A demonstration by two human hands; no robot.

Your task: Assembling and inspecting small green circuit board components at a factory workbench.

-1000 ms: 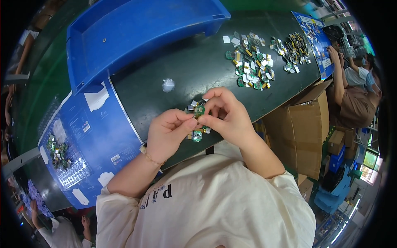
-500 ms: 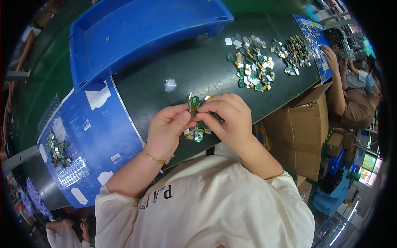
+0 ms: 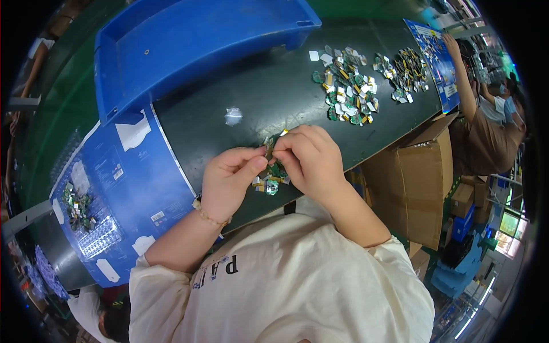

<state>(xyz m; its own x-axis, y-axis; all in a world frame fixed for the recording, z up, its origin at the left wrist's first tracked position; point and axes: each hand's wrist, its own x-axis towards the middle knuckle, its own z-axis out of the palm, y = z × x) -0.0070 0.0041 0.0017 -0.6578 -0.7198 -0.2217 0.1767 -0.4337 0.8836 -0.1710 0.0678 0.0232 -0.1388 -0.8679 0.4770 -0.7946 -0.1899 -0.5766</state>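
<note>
Between the fingertips of both hands is a small circuit board (image 3: 269, 147), seen nearly edge-on and partly hidden by fingers. My left hand (image 3: 231, 177), a beaded bracelet at its wrist, pinches it from the left. From the right, my right hand (image 3: 313, 162) pinches at the same piece, thumb and forefinger closed. Just below my fingertips, a few green circuit boards (image 3: 271, 186) with white and yellow parts lie near the table's front edge, partly covered by my hands. A clear round plastic piece (image 3: 233, 116) lies on the dark table beyond my left hand.
A large blue bin (image 3: 200, 54) stands at the back left. Piles of small boards (image 3: 349, 94) lie to the right. Blue printed cardboard (image 3: 131, 188) bears a bubble-wrap tray with more boards (image 3: 79, 208). An open carton (image 3: 409, 188) adjoins the table; a co-worker's arm (image 3: 466, 86) reaches in at far right.
The board in my fingers has turned from showing its green face to nearly edge-on. My hands stay close together. The co-worker's arm at the far right has moved upward.
</note>
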